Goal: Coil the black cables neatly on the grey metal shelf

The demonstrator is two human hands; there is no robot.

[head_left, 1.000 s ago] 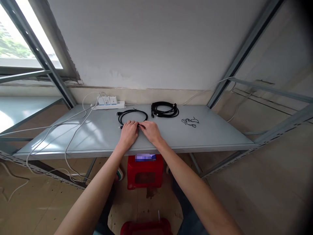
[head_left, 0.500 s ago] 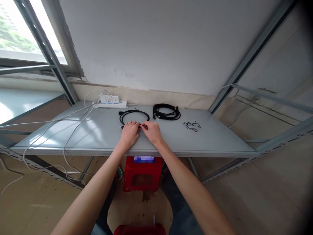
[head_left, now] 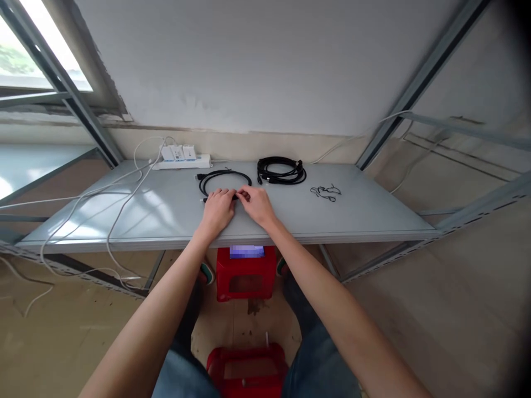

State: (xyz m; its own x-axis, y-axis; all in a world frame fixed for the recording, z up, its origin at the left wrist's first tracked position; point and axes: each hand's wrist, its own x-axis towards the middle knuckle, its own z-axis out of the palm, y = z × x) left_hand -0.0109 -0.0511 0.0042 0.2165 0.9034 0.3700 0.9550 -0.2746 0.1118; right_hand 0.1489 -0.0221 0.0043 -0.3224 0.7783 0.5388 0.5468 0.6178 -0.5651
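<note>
A looped black cable (head_left: 244,176) lies on the grey shelf, its plug ends at the left side of the loop. A small tie sticks up from the loop's far side. My left hand (head_left: 219,208) rests over the near side of the loop, fingers curled on the cable. Against it, my right hand (head_left: 256,203) pinches at the same stretch with thumb and forefinger. What lies between those fingertips is too small to make out. Behind and to the right sits a thicker coiled black cable (head_left: 282,179). Several thin black ties (head_left: 326,193) lie tangled farther right.
A white power strip (head_left: 182,162) with plugged-in adapters stands along the wall, and white cords (head_left: 120,213) run from it over the metal shelf (head_left: 352,221) edge. Metal posts flank both ends. Below are a red stool (head_left: 246,279) and another red stool between my legs.
The whole view has tilted down, so the shelf sits higher in the picture. Both hands stay at the near side of the loop, the right fingers shifting slightly.
</note>
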